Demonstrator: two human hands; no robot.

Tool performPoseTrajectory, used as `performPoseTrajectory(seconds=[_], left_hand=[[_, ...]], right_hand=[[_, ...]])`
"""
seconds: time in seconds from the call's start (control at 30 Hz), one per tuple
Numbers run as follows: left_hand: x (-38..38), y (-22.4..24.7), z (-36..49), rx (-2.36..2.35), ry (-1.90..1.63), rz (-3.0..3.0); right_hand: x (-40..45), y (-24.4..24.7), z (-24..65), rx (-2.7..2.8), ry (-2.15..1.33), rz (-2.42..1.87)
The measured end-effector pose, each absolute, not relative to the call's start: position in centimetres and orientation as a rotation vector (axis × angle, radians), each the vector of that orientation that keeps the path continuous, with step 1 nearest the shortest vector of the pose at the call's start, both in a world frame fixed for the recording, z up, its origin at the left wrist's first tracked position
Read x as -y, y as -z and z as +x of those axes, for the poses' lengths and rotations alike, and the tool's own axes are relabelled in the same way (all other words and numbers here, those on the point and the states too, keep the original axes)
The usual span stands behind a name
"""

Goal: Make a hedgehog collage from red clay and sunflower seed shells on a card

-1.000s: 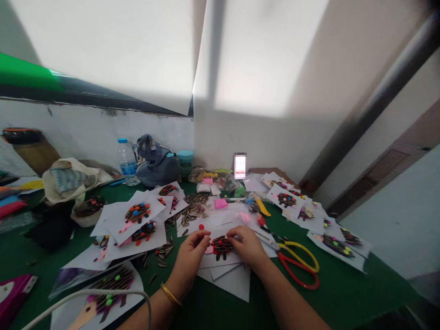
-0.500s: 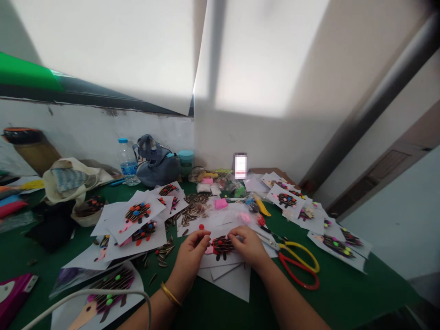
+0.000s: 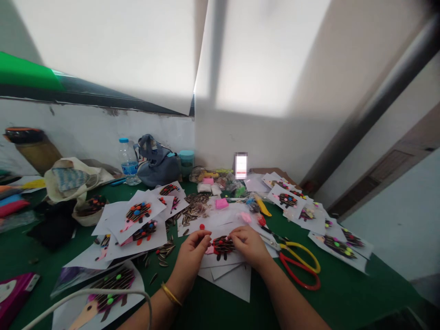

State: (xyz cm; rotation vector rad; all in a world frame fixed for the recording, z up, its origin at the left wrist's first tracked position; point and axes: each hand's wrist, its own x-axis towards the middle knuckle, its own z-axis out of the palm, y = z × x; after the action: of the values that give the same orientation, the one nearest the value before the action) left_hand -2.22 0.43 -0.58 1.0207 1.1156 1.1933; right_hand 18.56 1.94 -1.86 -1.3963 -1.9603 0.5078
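Note:
A white card with a hedgehog figure (image 3: 222, 246) made of dark striped seeds, red clay and a pink face lies between my hands, over other white sheets (image 3: 237, 285). My left hand (image 3: 194, 250) is at the figure's left side, thumb and forefinger pinched together; anything between the tips is too small to make out. At the figure's upper right, the fingers of my right hand (image 3: 248, 243) are closed at its back, and whatever they hold is hidden. A small red ball (image 3: 202, 227) rests on the paper just above my left fingertips.
Scissors (image 3: 299, 263) with yellow and red handles lie right of my right hand. Loose seeds (image 3: 195, 208) are heaped behind my left hand. Finished-looking hedgehog cards (image 3: 137, 213) lie left and right. A bottle (image 3: 129, 165) and blue bag (image 3: 158, 167) stand at the back.

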Motion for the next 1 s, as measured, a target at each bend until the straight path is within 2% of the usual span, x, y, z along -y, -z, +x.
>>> performPoseTrajectory(seconds=[0.67,1.0], left_hand=[[-0.3,0.0,-2.0,-1.110,-1.208,0.939],[0.3,0.4,-1.8,-0.959,-0.964,1.272]], right_hand=[[-1.8,1.8,18.5,1.854,-0.458,-1.344],[0.4,0.4,15.5,1.967,-0.464,-0.824]])
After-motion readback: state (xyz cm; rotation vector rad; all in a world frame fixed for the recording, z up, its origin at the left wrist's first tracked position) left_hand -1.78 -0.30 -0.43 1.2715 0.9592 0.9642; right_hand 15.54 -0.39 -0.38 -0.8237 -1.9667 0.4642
